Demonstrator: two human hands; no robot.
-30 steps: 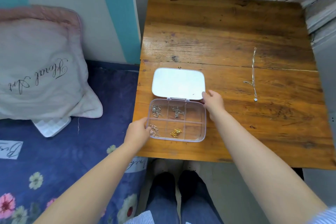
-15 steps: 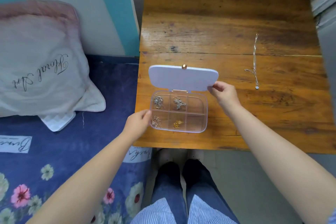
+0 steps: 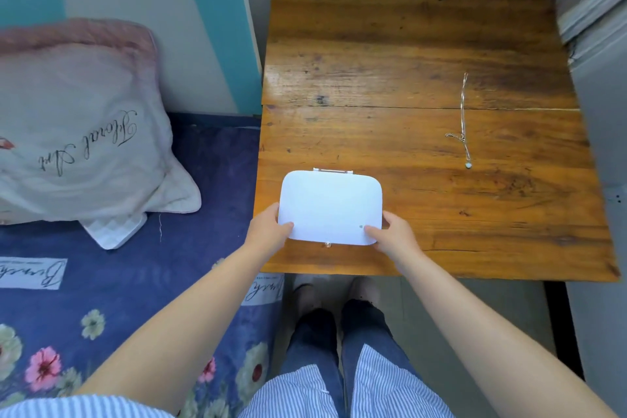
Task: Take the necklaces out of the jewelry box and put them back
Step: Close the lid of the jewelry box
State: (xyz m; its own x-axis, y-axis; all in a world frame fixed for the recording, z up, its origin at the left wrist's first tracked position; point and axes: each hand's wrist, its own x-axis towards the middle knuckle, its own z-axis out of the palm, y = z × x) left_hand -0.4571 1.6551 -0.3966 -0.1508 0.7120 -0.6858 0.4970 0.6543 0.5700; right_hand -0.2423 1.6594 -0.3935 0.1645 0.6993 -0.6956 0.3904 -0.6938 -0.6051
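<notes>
The lid (image 3: pixel 330 205) had swung shut between both hands, left hand (image 3: pixel 268 227) and right hand (image 3: pixel 393 234) grasping the jewelry box, while one necklace (image 3: pixel 464 119) lay out on the desk (image 3: pixel 407 44) beyond the right hand, so the task looked unfinished.

Wooden table (image 3: pixel 424 44) beside floral bed (image 3: pixel 118 282), teal-striped wall (image 3: pixel 210 27).

The jewelry box (image 3: pixel 330 207) is seen near the front left of the wooden surface, its white rounded lid lowered flat over the base so that the contents are hidden. A small gold-coloured clasp is seen at its near edge and the hinge at its far edge. One necklace (image 3: pixel 464 119) is laid out well to the right, stretched almost straight from far to near, with a small pale pendant at its near end.
</notes>
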